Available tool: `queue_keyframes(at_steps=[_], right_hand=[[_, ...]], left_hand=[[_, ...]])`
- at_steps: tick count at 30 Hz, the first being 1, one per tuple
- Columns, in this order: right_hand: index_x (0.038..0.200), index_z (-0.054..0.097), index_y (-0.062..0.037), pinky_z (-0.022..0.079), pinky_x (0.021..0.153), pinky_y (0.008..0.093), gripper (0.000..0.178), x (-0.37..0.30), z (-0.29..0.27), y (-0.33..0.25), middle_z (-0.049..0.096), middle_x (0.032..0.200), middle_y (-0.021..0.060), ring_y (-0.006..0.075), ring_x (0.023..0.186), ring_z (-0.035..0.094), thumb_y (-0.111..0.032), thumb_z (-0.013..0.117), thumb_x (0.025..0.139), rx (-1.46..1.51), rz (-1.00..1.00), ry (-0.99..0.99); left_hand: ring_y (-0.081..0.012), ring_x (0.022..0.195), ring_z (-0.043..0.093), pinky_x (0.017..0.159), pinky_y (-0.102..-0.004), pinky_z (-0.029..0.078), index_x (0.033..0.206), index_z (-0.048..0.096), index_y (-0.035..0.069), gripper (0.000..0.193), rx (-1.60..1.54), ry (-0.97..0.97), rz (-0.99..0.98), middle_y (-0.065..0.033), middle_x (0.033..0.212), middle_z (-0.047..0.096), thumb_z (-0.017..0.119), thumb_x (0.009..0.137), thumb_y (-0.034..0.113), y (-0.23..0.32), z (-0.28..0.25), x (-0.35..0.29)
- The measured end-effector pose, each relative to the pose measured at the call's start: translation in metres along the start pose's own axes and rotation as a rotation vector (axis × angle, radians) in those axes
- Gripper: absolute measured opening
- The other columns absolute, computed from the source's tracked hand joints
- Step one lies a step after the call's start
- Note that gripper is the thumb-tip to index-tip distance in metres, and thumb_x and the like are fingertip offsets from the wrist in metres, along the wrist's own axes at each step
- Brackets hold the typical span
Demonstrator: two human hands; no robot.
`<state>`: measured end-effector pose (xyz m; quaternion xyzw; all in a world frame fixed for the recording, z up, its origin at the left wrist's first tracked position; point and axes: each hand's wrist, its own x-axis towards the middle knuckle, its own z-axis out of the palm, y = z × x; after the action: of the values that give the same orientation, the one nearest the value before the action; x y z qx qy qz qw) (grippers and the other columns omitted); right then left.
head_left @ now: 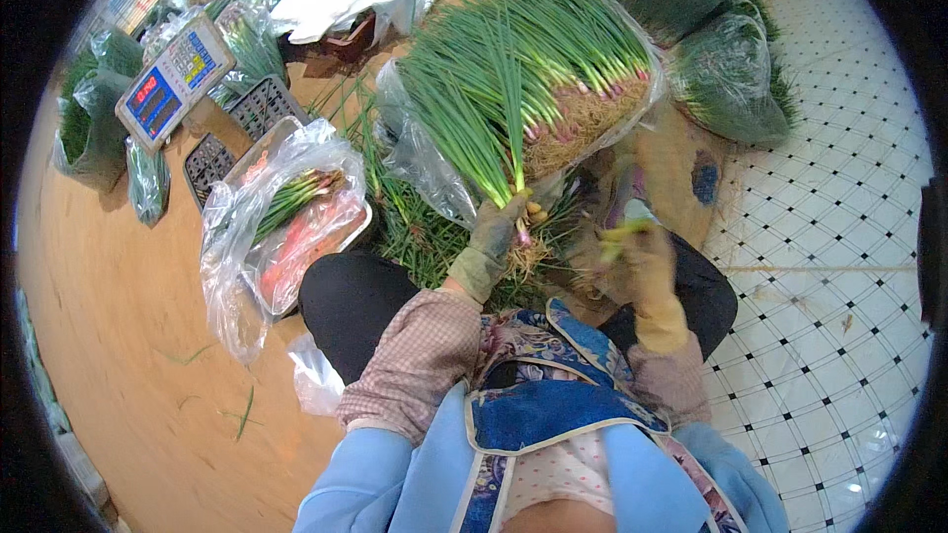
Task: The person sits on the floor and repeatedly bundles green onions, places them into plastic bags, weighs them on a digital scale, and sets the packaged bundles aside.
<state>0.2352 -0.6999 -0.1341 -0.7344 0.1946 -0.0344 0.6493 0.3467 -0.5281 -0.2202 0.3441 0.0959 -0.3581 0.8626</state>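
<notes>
My left hand (pixel 487 245), in a soiled work glove, is closed round a small bunch of spring onions (pixel 491 170). Their green leaves point away from me, and the reddish bulbs and roots hang below my fingers. My right hand (pixel 642 262), also gloved, is over my right knee and smeared by motion. Yellowish-green strips show at its fingers, but whether it grips them is unclear. Just beyond my left hand, a big heap of spring onions (pixel 533 49) lies on clear plastic, with bulbs and roots toward the right.
Left of my knees, a plastic-lined tub (pixel 362 227) contains a few spring onions. A digital scale display (pixel 173 84) stands behind it. Bagged greens (pixel 726 74) sit at the far right. Loose leaves (pixel 415 222) litter the floor before me. White tiles (pixel 820 336) cover the right side.
</notes>
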Motion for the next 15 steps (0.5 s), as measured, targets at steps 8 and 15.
queue_keyframes(at_steps=[8, 15], right_hand=[[0.104, 0.052, -0.0024, 0.041, 0.056, 0.0214, 0.027, 0.069, 0.058, 0.027, 0.055, 0.086, 0.0029, 0.0088, 0.068, 0.050, -0.021, 0.052, 0.085, 0.473, 0.348, -0.333], [0.094, 0.052, -0.0009, 0.041, 0.052, 0.0234, 0.019, 0.060, 0.065, 0.020, 0.054, 0.076, 0.0036, 0.0121, 0.064, 0.052, -0.016, 0.052, 0.084, 0.417, 0.275, -0.328]], left_hand=[[-0.0093, 0.059, 0.054, 0.048, -0.0207, 0.042, 0.096, 0.056, 0.001, 0.021, 0.220, -0.210, 0.027, -0.0030, 0.076, 0.059, 0.056, 0.083, 0.017, 0.012, 0.010, -0.031], [-0.0081, 0.060, 0.053, 0.051, -0.0200, 0.042, 0.095, 0.056, 0.001, 0.021, 0.376, -0.233, 0.047, -0.0043, 0.078, 0.062, 0.057, 0.082, 0.016, 0.006, -0.002, -0.030]])
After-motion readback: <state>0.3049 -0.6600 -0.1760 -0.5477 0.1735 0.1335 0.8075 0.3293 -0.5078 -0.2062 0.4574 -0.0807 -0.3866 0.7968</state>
